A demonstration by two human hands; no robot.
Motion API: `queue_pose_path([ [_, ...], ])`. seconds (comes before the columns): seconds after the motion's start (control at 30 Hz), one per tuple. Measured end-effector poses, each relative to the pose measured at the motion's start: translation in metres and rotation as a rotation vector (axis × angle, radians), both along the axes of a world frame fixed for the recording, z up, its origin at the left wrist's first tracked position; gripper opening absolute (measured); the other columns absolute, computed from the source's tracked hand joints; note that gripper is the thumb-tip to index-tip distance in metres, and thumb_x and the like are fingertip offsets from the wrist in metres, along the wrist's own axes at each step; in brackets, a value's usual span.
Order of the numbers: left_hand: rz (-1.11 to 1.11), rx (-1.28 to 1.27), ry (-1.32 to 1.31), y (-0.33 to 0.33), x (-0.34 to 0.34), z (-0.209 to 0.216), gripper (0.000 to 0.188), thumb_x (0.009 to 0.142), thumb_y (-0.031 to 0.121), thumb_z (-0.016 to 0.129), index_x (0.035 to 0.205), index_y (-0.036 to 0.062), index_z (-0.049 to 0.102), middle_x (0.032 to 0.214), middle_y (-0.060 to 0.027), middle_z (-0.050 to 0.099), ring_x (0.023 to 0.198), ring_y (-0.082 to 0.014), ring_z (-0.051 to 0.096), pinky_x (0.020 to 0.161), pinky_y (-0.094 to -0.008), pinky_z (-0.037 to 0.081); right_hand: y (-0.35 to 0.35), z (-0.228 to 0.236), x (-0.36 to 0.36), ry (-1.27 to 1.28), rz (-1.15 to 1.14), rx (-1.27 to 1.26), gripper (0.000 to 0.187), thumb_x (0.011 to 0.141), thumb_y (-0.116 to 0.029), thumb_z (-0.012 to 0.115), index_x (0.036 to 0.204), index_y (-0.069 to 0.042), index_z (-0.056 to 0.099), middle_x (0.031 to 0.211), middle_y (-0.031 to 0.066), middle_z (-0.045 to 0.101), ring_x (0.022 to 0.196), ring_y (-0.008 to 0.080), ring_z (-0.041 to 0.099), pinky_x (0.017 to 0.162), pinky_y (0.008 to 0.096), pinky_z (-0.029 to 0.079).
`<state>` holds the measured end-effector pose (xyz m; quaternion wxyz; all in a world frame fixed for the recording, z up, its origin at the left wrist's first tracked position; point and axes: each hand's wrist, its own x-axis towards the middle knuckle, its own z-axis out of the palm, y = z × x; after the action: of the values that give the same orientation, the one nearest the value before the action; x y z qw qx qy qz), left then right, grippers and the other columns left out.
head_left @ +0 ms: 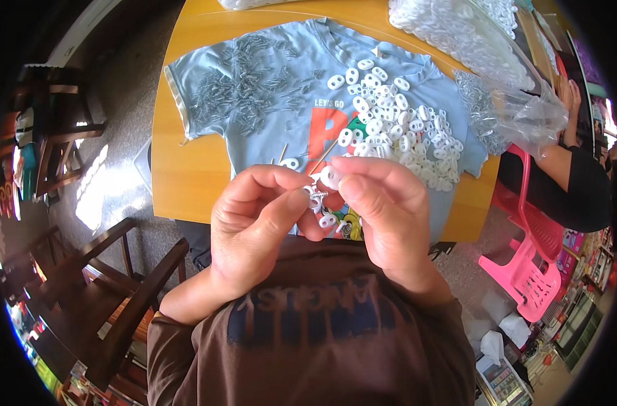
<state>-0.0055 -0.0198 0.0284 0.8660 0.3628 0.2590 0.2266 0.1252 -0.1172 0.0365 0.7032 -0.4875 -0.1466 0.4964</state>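
Both my hands meet above the near edge of a light blue T-shirt (268,145) spread on the table. Between the thumb and fingers of my right hand (393,210) is a white oval two-hole plastic piece (331,177). My left hand (254,220) is closed on a small white plastic piece (314,196) with what looks like a metal spring, partly hidden by the fingers. Another two-hole piece (328,221) shows just below the fingertips. Beyond my hands, a heap of white two-hole pieces (389,128) covers the shirt's right side; many small metal springs (244,84) lie on its left.
Two thin sticks (324,157) lie near my fingers. At the far right of the yellow wooden table (169,179) sit a bag of white pieces (457,37) and a clear bag of springs (481,101). Another person's arm (555,166) and a pink plastic chair (525,271) are at right; dark wooden chairs (129,298) stand left.
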Motion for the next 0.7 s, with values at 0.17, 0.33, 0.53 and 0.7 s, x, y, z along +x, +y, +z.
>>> queue_pose_path([
  [0.17,0.024,-0.010,-0.029,0.0001,-0.0015,-0.0032,0.012,0.087,-0.001,0.050,0.098,-0.0029,0.053,0.080,-0.0091,0.060,0.063,-0.0132,0.058,0.061,-0.0249,0.048,0.0009,-0.0024,0.0008,-0.187,-0.032,0.044,0.020,0.089,-0.002,0.053,0.107,0.003,0.057,0.100,0.0060,0.060,0.086,0.0051,0.053,0.075,0.0187,0.043],
  [0.33,0.010,-0.030,-0.003,0.0013,-0.0003,-0.0018,0.012,0.088,0.000,0.051,0.099,-0.0031,0.054,0.082,-0.0088,0.060,0.063,-0.0132,0.058,0.062,-0.0247,0.048,-0.0014,0.0002,0.0035,-0.047,0.096,0.028,0.022,0.090,-0.003,0.052,0.110,0.003,0.055,0.101,0.0030,0.058,0.083,0.0036,0.050,0.073,0.0177,0.040],
  [0.53,-0.003,-0.046,-0.004,0.0025,0.0002,-0.0024,0.013,0.088,0.001,0.052,0.100,-0.0031,0.054,0.082,-0.0087,0.060,0.064,-0.0131,0.058,0.062,-0.0248,0.048,-0.0028,-0.0074,0.0071,-0.256,0.184,0.066,0.022,0.092,-0.007,0.050,0.111,0.003,0.054,0.099,0.0025,0.057,0.081,0.0026,0.048,0.068,0.0170,0.040],
  [0.7,-0.007,-0.043,-0.013,0.0020,-0.0008,-0.0028,0.013,0.088,0.002,0.052,0.100,-0.0030,0.054,0.083,-0.0083,0.060,0.064,-0.0128,0.058,0.062,-0.0244,0.048,0.0003,0.0001,0.0027,-0.176,0.123,0.013,0.020,0.092,-0.007,0.050,0.108,0.003,0.056,0.093,0.0018,0.057,0.077,0.0019,0.047,0.065,0.0164,0.040],
])
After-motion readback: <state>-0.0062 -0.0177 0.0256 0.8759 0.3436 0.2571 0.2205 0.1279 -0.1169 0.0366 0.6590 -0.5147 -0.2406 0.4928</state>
